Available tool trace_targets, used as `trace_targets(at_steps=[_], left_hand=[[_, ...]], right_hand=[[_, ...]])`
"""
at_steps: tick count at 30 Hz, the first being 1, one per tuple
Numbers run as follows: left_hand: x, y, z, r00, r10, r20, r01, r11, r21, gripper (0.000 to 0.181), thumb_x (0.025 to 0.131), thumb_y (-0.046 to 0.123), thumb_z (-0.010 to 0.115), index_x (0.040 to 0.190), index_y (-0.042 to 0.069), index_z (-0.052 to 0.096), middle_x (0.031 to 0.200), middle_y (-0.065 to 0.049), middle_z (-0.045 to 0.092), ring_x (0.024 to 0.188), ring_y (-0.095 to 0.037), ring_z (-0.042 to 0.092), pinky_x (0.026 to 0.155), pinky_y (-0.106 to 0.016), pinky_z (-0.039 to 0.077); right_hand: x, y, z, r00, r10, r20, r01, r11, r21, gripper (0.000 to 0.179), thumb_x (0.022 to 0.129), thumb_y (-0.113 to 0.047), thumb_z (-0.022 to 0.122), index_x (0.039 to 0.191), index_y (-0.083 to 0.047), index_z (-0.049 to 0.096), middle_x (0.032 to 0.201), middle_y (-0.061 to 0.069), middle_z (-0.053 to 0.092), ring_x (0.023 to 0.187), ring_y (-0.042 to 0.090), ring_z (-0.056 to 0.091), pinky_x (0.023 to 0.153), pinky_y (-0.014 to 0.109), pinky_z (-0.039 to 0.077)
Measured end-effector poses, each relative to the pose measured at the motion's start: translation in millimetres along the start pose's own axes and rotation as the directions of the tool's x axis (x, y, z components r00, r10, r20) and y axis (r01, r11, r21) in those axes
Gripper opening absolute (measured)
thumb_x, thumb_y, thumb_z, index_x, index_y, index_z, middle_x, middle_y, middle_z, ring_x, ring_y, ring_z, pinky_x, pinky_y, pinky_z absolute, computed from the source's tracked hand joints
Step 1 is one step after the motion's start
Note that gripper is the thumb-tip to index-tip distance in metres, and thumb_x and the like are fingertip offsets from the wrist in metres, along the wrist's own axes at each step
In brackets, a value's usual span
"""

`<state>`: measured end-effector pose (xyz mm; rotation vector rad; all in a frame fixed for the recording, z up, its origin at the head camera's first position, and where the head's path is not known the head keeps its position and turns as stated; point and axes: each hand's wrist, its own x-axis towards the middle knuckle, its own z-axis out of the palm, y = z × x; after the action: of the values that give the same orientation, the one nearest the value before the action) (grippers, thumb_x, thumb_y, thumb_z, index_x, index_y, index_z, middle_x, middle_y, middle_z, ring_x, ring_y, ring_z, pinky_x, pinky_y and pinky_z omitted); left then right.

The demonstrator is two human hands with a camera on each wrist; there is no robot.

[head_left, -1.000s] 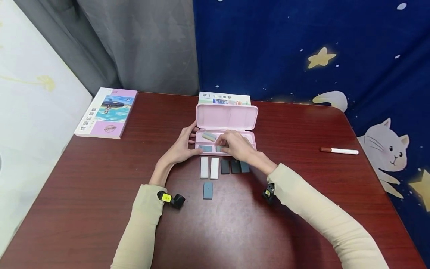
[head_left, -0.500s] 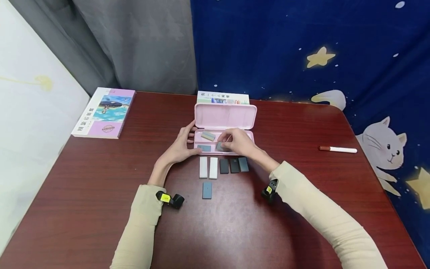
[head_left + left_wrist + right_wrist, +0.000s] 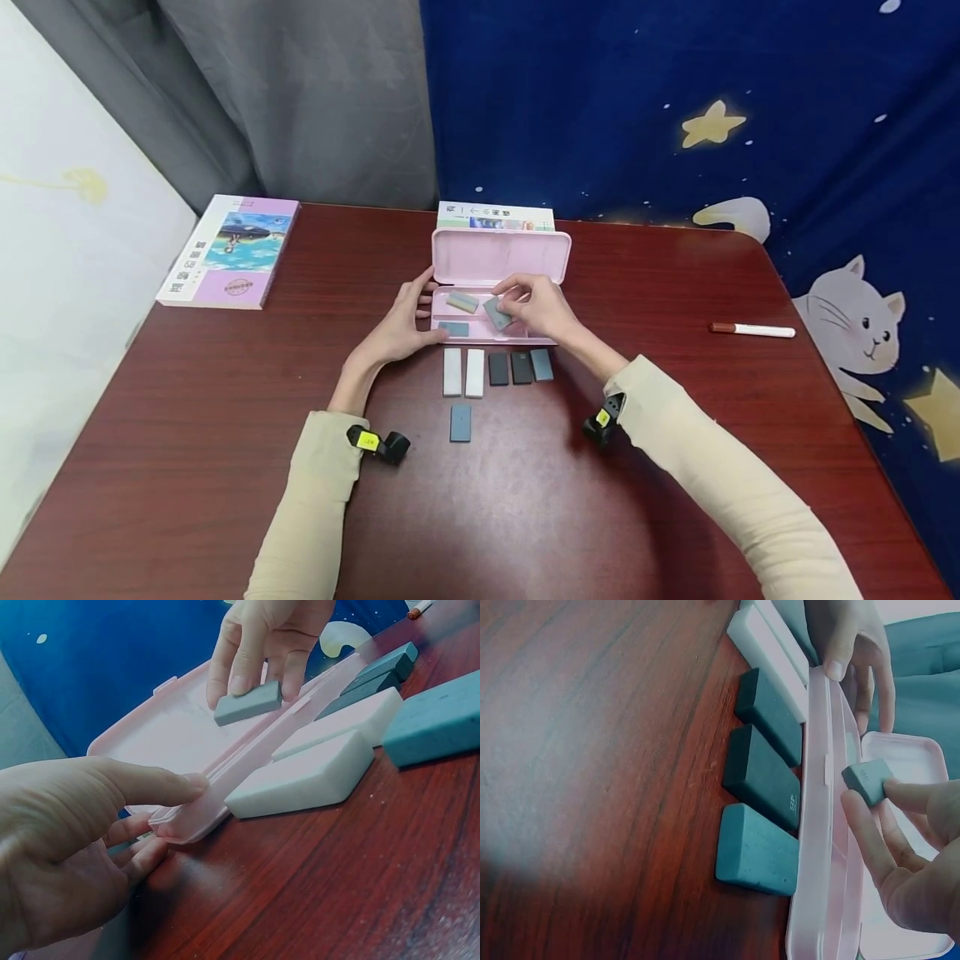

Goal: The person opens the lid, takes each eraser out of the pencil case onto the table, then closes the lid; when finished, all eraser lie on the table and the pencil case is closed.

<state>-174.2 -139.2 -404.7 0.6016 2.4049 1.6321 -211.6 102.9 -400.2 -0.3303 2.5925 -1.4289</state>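
Note:
In the head view, a pink pencil case stands with its lid up. My right hand pinches a grey eraser above the case's tray; the right wrist view shows the eraser between thumb and fingers. My left hand holds the case's left end, thumb at the front rim and fingers along the side. Inside the tray lie a two-tone eraser at the back and a blue-grey eraser at the front left.
Before the case stand two white erasers, two black erasers and a blue-grey eraser in a row. Nearer lies a blue eraser. Books lie at left and behind the case; a marker is at right.
My right hand has lifted the grey eraser up from the tray's front compartment and tilted it. The left hand stays at the case's left end.

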Motion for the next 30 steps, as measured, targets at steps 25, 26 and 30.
trace_targets(at_steps=[25, 26, 30], left_hand=[[1.1, -1.4, 1.6, 1.0, 0.011, -0.004, -0.011, 1.0, -0.007, 0.094, 0.08, -0.011, 0.07, 0.151, -0.008, 0.008, 0.14, -0.033, 0.023, 0.126, -0.047, 0.032, 0.105, -0.054, 0.033], [0.7, -1.5, 1.5, 1.0, 0.013, -0.005, -0.013, 1.0, -0.007, 0.094, 0.08, -0.011, 0.07, 0.151, -0.008, 0.008, 0.14, -0.033, 0.023, 0.126, -0.047, 0.032, 0.105, -0.054, 0.034], [-0.1, -2.2, 0.2, 1.0, 0.014, -0.009, -0.014, 1.0, -0.011, 0.094, 0.08, -0.01, 0.07, 0.151, -0.007, 0.009, 0.141, -0.033, 0.024, 0.127, -0.046, 0.032, 0.105, -0.053, 0.034]], right_hand=[[-59.0, -4, 8, 0.97, 0.241, -0.004, -0.214, 0.868, 0.448, 0.023, 0.086, 0.006, 0.064, 0.109, 0.01, 0.066, 0.083, 0.013, 0.063, 0.065, 0.017, 0.065, 0.064, 0.04, 0.059], [-62.7, -4, 10, 0.971, 0.241, 0.0, -0.215, 0.865, 0.454, 0.023, 0.086, 0.006, 0.064, 0.109, 0.01, 0.065, 0.083, 0.012, 0.063, 0.065, 0.017, 0.065, 0.065, 0.04, 0.059], [-76.1, -7, 15, 0.97, 0.242, 0.02, -0.222, 0.85, 0.477, 0.023, 0.086, 0.008, 0.062, 0.108, 0.012, 0.064, 0.082, 0.012, 0.064, 0.066, 0.016, 0.064, 0.065, 0.041, 0.059]])
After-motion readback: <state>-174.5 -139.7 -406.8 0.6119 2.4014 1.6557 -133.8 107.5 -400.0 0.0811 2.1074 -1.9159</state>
